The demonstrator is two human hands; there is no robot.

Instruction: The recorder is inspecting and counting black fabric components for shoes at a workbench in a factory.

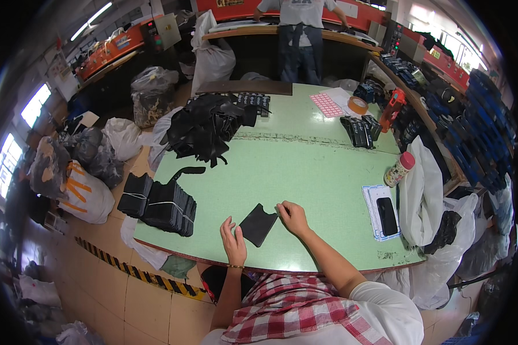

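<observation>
A flat black piece (pixel 258 226) with a curved notch in its top edge lies at a slant on the green table in front of me. My left hand (pixel 234 241) is beside its left edge, the fingers stretched and slightly apart. My right hand (pixel 293 217) is curled, thumb and fingers pinched at the piece's upper right corner. To the left, bundles of similar black pieces (pixel 168 210) stand stacked, tied with pale bands. A black strip (pixel 187 171) lies against the stack. Farther back is a loose heap of black pieces (pixel 204 127).
At right on the green table (pixel 305 167) are a phone (pixel 387 216) on papers, a bottle with a pink lid (pixel 399 168), black bundles (pixel 360 131), orange tape (pixel 357 105) and a red bottle (pixel 392 109). White plastic (pixel 420 195) hangs over the right edge. A person (pixel 301 40) stands beyond the table.
</observation>
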